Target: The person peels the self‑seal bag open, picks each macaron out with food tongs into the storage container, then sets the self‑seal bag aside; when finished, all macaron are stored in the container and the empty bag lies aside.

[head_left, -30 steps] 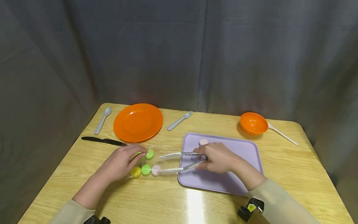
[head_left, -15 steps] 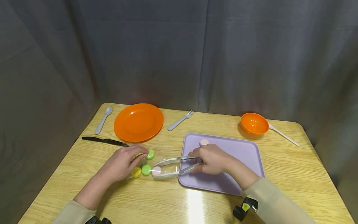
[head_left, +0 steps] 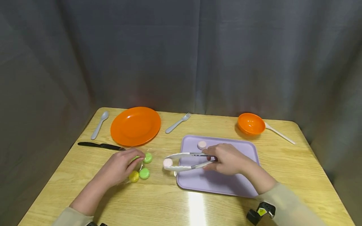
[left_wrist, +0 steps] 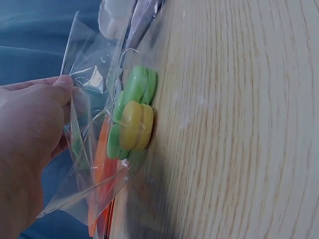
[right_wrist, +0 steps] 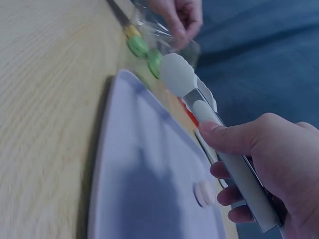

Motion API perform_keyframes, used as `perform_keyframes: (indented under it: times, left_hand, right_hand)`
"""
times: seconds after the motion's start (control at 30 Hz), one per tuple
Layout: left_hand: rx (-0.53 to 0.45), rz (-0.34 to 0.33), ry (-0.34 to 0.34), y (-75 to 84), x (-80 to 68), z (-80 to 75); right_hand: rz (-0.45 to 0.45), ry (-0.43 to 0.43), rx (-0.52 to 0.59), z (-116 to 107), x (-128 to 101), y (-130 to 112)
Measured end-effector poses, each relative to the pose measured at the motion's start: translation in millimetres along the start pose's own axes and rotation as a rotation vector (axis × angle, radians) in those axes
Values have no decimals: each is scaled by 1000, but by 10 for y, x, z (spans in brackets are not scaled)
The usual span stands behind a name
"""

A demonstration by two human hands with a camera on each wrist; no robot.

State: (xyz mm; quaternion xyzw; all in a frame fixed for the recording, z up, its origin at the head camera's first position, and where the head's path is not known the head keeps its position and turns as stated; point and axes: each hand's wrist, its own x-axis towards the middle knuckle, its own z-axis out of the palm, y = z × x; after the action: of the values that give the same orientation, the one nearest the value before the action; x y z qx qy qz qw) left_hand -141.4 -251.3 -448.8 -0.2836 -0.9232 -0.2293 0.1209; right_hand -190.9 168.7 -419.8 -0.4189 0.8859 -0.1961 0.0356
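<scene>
My left hand [head_left: 121, 166] pinches the edge of a clear plastic bag [left_wrist: 89, 79] between thumb and fingers. Inside it lie a yellow macaron [left_wrist: 135, 127] and green macarons [left_wrist: 137, 84], low on the wooden table; the hand partly covers them in the head view. My right hand [head_left: 226, 158] grips white-tipped metal tongs [head_left: 181, 168] over the lilac tray [head_left: 215, 185]. Between the tong tips is a pale pink macaron [head_left: 167, 162], just left of the tray's edge. Another pink macaron [head_left: 202, 145] lies near the tray's back edge.
Behind the left hand are an orange plate [head_left: 135, 126], a black knife [head_left: 99, 145], a grey spoon [head_left: 99, 125] and a grey fork [head_left: 178, 123]. An orange bowl [head_left: 251, 124] and a pale-handled utensil [head_left: 280, 133] stand beyond the tray. A grey curtain [head_left: 181, 62] backs the table.
The tongs have closed on the pink macaron beside the green one and drawn it right, away from the bag toward the tray. The left hand stays holding the bag. The head view has shifted slightly.
</scene>
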Motion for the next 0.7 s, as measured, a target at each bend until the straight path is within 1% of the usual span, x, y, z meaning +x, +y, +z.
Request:
perform_keyframes:
  times: [0.17,0.33,0.53,0.7]
  left_hand:
    - [-13,-12,-2,10,-9,2]
    - [-16,-7,2,15,-13,3]
    - [-13,1,-7,9,3,16]
    - [-3,-3,-13,9,1,14]
  right_hand:
    - [34,59,-32,-162,-231,99]
    - [86,110,-66,-314,-497,213]
    - [173,153,-77,-457,-821,369]
    - [241,160,-101,-502,-1003,513]
